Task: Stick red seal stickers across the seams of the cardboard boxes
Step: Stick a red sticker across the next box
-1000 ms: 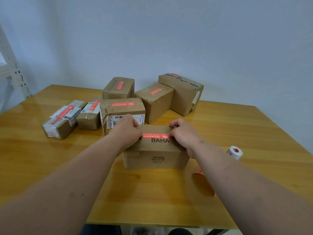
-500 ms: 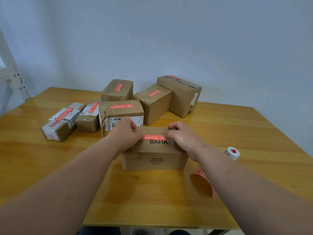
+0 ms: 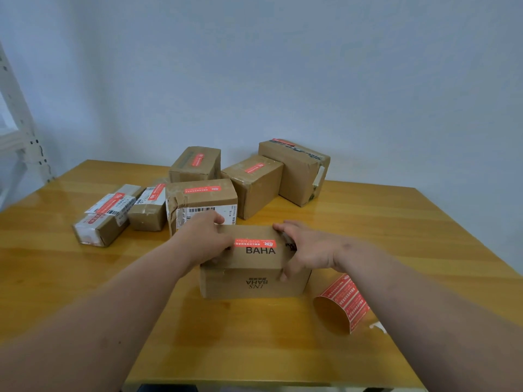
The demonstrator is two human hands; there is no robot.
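The box (image 3: 254, 261) printed "BAHA" sits on the tabletop (image 3: 396, 222) near the front edge, with a red sticker (image 3: 254, 243) lying flat across its top just above the lettering. Both forearms reach forward from the bottom corners and meet at this box, one at each end. The left hand (image 3: 205, 240) is curled over the left end of the top, its fingers wrapped round the far edge and its thumb side against the left tip of the sticker. The right hand (image 3: 304, 250) grips the right end, fingers bent over the top far corner and thumb pressed down the near face. Behind, in a loose cluster, stand six more boxes, each with a red sticker on top: a tall one (image 3: 297, 174) at the back right, a middle one (image 3: 254, 185) touching it, a back one (image 3: 195, 165), a barcode-labelled one (image 3: 201, 202) directly behind the left hand and partly hidden by it, a small one (image 3: 148, 207) beside that, and a flat one (image 3: 104, 216) farthest left. To the right of the held box, just under the right forearm, a curled strip of sticker backing (image 3: 342, 304) rests on the tabletop, red stickers showing on its outer side.
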